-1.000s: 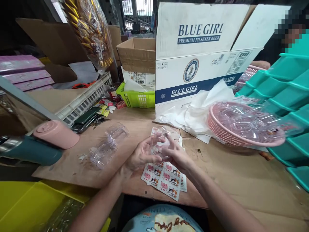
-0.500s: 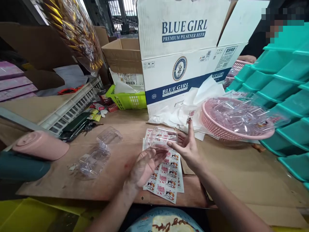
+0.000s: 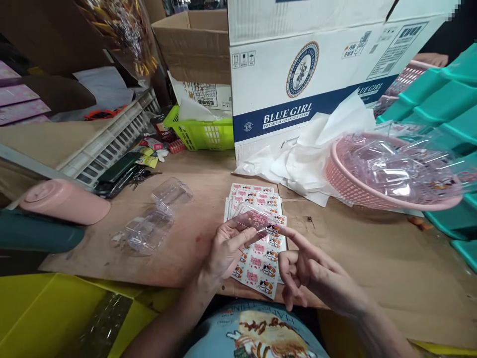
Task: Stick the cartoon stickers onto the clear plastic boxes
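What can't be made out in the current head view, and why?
Head view, hidden: inside bottom of the brown cardboard box, behind its front wall.
Head view, cut off: top of the BLUE GIRL carton, by the upper edge.
Head view, hidden: floor of the pink basket, under clear packaging.
Head view, too small: whether the right hand touches the clear plastic container in the left hand.
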`<state>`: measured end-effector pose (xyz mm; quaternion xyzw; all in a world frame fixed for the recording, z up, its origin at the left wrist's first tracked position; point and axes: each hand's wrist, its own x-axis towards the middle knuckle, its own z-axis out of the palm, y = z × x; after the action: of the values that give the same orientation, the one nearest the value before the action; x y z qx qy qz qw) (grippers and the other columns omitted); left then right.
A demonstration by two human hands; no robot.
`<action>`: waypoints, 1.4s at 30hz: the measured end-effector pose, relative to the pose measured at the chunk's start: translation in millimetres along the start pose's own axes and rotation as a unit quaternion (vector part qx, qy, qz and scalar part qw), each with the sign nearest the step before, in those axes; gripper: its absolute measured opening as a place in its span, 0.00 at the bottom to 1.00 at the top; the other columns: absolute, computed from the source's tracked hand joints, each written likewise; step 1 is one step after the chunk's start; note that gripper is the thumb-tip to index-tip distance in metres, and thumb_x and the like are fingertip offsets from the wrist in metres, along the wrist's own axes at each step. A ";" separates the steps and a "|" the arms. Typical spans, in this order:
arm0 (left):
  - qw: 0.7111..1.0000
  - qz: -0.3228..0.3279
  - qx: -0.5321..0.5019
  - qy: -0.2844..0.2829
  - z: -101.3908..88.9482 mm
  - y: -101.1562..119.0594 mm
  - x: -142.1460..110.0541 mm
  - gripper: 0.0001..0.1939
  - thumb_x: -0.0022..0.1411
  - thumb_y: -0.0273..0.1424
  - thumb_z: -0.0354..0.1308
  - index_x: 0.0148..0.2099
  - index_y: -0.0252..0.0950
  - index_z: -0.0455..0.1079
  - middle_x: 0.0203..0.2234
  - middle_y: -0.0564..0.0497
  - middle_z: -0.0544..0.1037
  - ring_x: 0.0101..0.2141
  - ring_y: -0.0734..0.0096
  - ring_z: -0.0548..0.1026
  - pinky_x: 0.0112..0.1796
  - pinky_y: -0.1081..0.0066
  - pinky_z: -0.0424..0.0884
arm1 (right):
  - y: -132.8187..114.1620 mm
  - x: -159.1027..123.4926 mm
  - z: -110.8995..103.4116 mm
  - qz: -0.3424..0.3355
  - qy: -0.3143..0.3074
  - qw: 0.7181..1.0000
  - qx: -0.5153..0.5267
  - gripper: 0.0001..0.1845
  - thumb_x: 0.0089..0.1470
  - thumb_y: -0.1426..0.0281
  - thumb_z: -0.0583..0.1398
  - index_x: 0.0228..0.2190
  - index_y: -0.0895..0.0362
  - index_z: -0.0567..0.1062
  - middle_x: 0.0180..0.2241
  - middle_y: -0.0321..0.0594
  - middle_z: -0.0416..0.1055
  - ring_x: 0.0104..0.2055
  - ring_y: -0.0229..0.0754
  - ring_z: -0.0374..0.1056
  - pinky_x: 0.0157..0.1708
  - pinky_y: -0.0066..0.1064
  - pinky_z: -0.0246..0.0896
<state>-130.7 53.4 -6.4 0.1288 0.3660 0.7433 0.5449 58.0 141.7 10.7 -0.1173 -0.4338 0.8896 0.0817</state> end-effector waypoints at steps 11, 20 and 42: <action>0.999 0.007 0.046 -0.021 2.7 -4.9 -5.2 0.11 0.54 0.24 0.68 0.42 0.37 0.79 0.40 0.50 0.84 0.42 0.67 0.81 0.49 0.65 0.74 | 11.7 3.6 2.0 0.008 -0.009 0.996 0.088 0.35 0.62 0.57 0.60 0.65 0.46 0.53 0.27 0.33 0.70 0.17 0.30 0.61 0.25 0.34 0.72; 0.998 0.001 0.057 -0.013 2.5 -4.1 -6.0 0.10 0.53 0.25 0.69 0.40 0.38 0.80 0.40 0.50 0.84 0.41 0.66 0.81 0.50 0.62 0.75 | 11.5 5.8 -0.3 0.028 -0.005 0.995 0.095 0.34 0.60 0.55 0.61 0.63 0.47 0.56 0.25 0.31 0.70 0.16 0.29 0.60 0.23 0.31 0.71; 0.993 0.065 0.067 0.067 7.0 -11.9 -8.5 0.05 0.59 0.33 0.66 0.34 0.37 0.80 0.36 0.50 0.84 0.38 0.63 0.82 0.47 0.56 0.78 | 2.6 11.7 21.5 0.055 0.076 0.996 0.002 0.44 0.59 0.56 0.62 0.66 0.52 0.46 0.21 0.28 0.68 0.15 0.32 0.63 0.16 0.24 0.61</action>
<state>-114.9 50.2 -7.9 0.1384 0.4411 0.7578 0.4604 40.7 126.7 19.9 -0.2079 -0.4176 0.8820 0.0658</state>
